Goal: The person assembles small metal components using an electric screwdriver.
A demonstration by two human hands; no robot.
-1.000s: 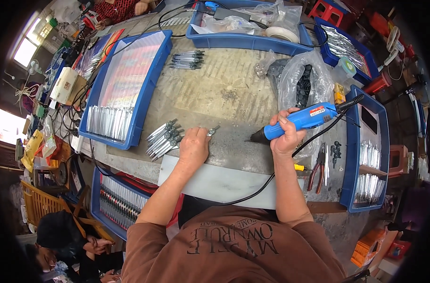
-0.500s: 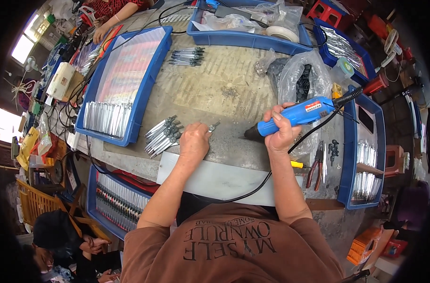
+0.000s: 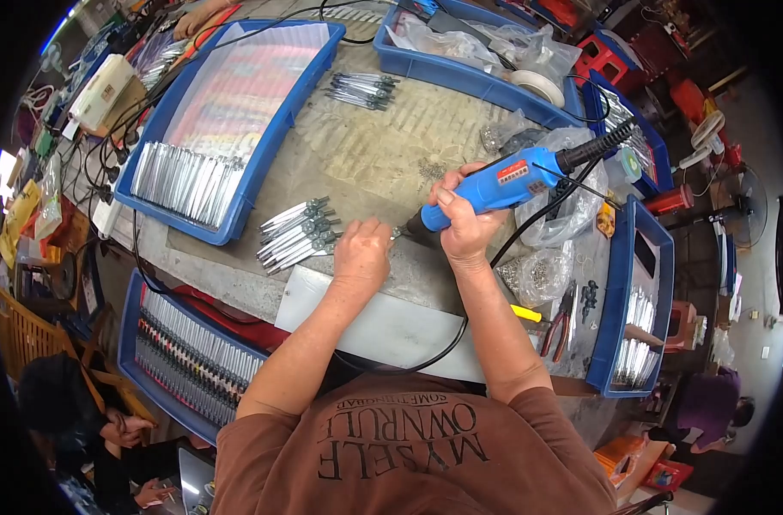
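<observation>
My right hand [image 3: 467, 219] grips a blue electric screwdriver [image 3: 513, 178] lying nearly level, its black nose pointing left. That nose meets the grey end of a slim silver rod [image 3: 398, 232], pinched in my left hand [image 3: 363, 250]. Most of this rod is hidden under my fingers. Just left of the left hand lies a loose pile of silver rods [image 3: 293, 233] with dark grey ends. A second, smaller bundle of rods [image 3: 362, 89] is farther back on the worktable [image 3: 391, 129].
Blue trays of rods stand at left [image 3: 237, 219], right [image 3: 596, 365] and lower left [image 3: 134, 348]; another [image 3: 486, 81] at the back holds plastic bags. Pliers [image 3: 560, 322] and a yellow-handled tool [image 3: 525, 313] lie at right. The black cord [image 3: 460, 335] loops past my right forearm. Other people sit nearby.
My right hand has brought the screwdriver left, so its nose now meets the rod end at my left hand. The whole view has shifted and tilted somewhat.
</observation>
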